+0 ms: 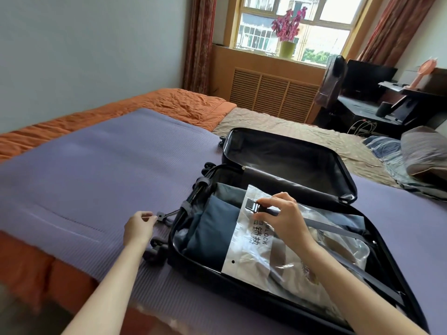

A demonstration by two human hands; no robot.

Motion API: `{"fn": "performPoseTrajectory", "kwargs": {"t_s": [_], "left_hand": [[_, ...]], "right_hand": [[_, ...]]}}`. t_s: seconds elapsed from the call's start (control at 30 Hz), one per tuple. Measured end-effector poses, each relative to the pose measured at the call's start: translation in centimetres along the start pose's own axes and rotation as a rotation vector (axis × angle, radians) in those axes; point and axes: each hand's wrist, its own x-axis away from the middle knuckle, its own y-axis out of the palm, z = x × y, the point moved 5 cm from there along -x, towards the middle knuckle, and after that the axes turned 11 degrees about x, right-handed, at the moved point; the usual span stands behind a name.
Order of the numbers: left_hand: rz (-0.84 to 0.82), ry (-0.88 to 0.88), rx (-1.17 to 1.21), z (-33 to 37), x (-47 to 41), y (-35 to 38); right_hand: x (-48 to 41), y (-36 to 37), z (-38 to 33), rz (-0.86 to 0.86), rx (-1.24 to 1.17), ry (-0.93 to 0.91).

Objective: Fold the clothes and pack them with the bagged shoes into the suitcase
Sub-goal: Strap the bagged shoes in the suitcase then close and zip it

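Head view: black hard-shell suitcase (285, 160) open on purple ribbed mat (96, 177); inside, folded dark-blue clothes (210, 235) under clear plastic bagged shoes (266, 259). Right grip (285, 221) pinched on black strap buckle (251, 205) over the bag, left grip (139, 227) pinched on matching buckle half (160, 216) outside the rim. Likely trouble: too little slack to join the halves, or slippery bag sliding under the strap.

clear shoe bag (266, 257), printed "…MLOCK", Chinese characters "销热" beside it
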Motion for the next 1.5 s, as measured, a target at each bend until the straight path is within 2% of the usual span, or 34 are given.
{"fn": "performPoseTrajectory", "kwargs": {"t_s": [0.33, 0.57, 0.63, 0.87, 1.03, 1.1, 1.2, 1.33, 1.5], "left_hand": [[0.063, 0.016, -0.360, 0.0, -1.6, 1.6], [0.116, 0.039, -0.347, -0.5, -1.8, 2.0], [0.126, 0.063, -0.232, -0.5, -1.9, 2.1], [0.021, 0.119, 0.531, 5.0, 0.2, 2.4], [-0.184, 0.346, 0.671, 13.5, 5.6, 4.6], [-0.317, 0.432, 0.645, 15.8, 8.4, 6.5], [-0.490, 0.578, 0.480, 17.3, 12.4, 10.0], [-0.550, 0.755, 0.243, 16.1, 15.1, 13.7], [-0.602, 0.748, 0.099, 14.0, 15.8, 15.5]], "right_hand": [[0.4, -0.3, -0.2, 0.003, -0.028, -0.022], [0.9, -0.4, 0.0, -0.025, -0.039, -0.001], [1.0, -0.6, -0.1, -0.019, -0.037, 0.000], [1.0, -1.6, -0.5, 0.015, -0.034, -0.005], [1.2, -2.5, 0.1, 0.029, -0.048, 0.044], [1.5, -3.3, 0.3, 0.033, -0.072, 0.072], [2.0, -5.0, 0.9, 0.064, -0.121, 0.101], [2.7, -6.7, 1.6, 0.075, -0.116, 0.116], [3.3, -6.9, 2.3, 0.048, -0.044, 0.122]]}}
